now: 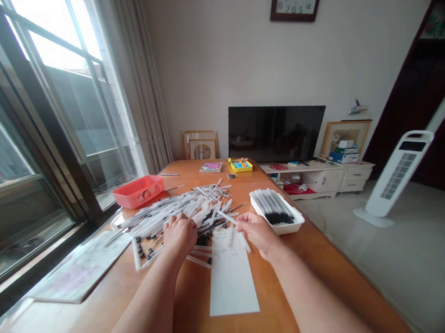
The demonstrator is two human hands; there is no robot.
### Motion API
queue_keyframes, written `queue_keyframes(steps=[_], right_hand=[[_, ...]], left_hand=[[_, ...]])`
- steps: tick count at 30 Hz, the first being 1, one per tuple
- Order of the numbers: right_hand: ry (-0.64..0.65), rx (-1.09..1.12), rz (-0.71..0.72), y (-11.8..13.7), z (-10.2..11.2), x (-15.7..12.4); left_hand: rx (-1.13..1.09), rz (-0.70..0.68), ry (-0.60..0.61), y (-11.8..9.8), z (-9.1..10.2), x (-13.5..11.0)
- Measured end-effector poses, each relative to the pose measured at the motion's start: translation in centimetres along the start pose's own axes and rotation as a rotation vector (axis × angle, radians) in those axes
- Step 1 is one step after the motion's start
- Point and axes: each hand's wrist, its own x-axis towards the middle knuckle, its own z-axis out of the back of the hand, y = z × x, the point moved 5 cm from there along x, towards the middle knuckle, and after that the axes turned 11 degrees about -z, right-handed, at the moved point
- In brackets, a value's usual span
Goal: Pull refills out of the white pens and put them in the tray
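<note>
A loose heap of clear pen barrels and dark refills spreads across the wooden table, with small black pen caps along its near edge. My left hand rests at the front of this heap, fingers curled down; whatever they grip is hidden. Between thumb and fingers, my right hand pinches a clear pen barrel, tilted up to the left over the top of a white paper strip. Just beyond that hand, a white tray holds a neat row of pens with black ends.
A red plastic box stands behind the heap at left. A flat booklet lies near the window. Farther back are a small colourful book and a yellow box. The table's right edge runs past the tray.
</note>
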Motion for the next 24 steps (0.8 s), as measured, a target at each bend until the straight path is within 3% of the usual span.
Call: queue_keyframes(steps=[7,16,24], right_hand=[[0.008,0.034,-0.031,0.2,0.1,-0.2],[0.017,0.044,-0.065,0.2,0.1,-0.3],[0.063,0.125,-0.111,0.2,0.0,-0.4]], left_hand=[[-0.013,0.014,0.0,0.6,0.3,-0.2],[-0.023,0.08,0.048,2.0,2.6,-1.3],[-0.325,0.162,-0.045,4.1,2.2,-1.3]])
